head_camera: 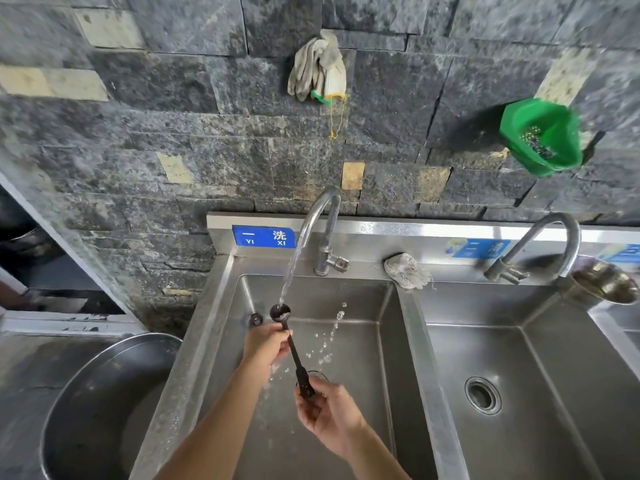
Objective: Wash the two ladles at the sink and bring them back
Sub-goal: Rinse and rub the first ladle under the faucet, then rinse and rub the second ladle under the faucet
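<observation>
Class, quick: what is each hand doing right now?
Left hand: holding the ladle by its handle, just below the bowl.
Right hand: holding the handle's lower end.

Both hands, left hand [266,344] and right hand [329,415], hold a dark ladle [292,348] under the faucet [323,230] stream, apparently gripping.
</observation>
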`<state>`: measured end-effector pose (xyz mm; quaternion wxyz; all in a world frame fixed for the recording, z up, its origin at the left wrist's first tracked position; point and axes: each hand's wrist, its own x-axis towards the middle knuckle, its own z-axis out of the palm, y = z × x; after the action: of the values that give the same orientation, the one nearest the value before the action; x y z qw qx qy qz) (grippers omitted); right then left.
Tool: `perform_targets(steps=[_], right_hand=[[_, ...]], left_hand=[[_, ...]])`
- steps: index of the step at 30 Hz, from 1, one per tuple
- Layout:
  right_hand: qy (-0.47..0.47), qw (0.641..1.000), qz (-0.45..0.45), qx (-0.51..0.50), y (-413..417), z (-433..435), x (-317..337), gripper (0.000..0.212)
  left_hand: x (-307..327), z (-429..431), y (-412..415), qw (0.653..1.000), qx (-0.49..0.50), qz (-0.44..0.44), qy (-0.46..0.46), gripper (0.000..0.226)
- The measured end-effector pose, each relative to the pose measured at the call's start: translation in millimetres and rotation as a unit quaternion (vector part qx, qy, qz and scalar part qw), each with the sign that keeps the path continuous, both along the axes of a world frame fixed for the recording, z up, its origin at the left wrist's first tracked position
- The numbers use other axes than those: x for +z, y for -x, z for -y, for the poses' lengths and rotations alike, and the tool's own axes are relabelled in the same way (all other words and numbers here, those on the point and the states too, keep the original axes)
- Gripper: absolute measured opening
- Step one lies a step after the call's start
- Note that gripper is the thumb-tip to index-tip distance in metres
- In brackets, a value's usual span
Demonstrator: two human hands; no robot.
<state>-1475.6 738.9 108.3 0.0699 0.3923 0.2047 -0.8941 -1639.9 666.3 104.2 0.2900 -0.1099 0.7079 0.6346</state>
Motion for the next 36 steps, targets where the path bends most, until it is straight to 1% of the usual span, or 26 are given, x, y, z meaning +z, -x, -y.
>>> perform_targets(steps=[6,9,12,15,17,22,25,27,31,33,36], right_hand=[[-0.013,1.000,-0.016,-0.018,12.5,3.6,1.6,0.017],[-0.031,0.999,-0.017,-0.007,9.4,3.5,0.7,0.019],[-0.117,0.993,-0.005,0.029,3.1,-0.3,4.1,0.016],[-0.226,0.973,-0.006,0.048,-3.4,-11.1,7.0,0.015],[-0.271,0.961,-0.001,0.050,-8.2,-20.9,6.4,0.013],[-0.285,0.958,0.020,0.031,-22.1,-44.1,1.6,0.019],[-0.298,0.954,0.005,0.036,-33.5,-60.9,-1.9,0.015],[-0.314,0.948,0.013,0.040,-41.3,-75.7,-5.6,0.015],[-0.360,0.930,0.036,0.060,-53.1,-113.6,-11.5,0.016],[-0.389,0.918,0.026,0.067,-59.9,-135.7,-9.4,0.015],[-0.437,0.896,-0.014,0.075,-72.3,-173.5,-5.1,0.019]], left_hand=[[-13.4,-1.3,15.9,1.000,-0.017,0.017,-0.020,0.013],[-15.6,-4.3,15.9,0.998,-0.042,0.041,-0.025,0.011],[-17.5,-12.7,9.3,0.997,-0.044,0.057,-0.032,0.011],[-16.4,-25.2,-1.2,0.995,-0.052,0.072,-0.049,0.008],[-14.5,-35.7,-8.8,0.993,-0.060,0.082,-0.064,0.008],[-11.1,-60.8,-25.6,0.990,-0.074,0.083,-0.083,0.013],[-13.4,-74.5,-37.2,0.991,-0.084,0.076,-0.072,0.013],[-14.4,-86.6,-46.3,0.992,-0.087,0.069,-0.054,0.013],[-12.3,-115.0,-66.7,0.994,-0.083,0.059,-0.039,0.013],[-7.6,-132.3,-77.5,0.994,-0.082,0.064,-0.045,0.011],[3.2,-169.1,-94.2,0.992,-0.103,0.058,-0.050,0.009]])
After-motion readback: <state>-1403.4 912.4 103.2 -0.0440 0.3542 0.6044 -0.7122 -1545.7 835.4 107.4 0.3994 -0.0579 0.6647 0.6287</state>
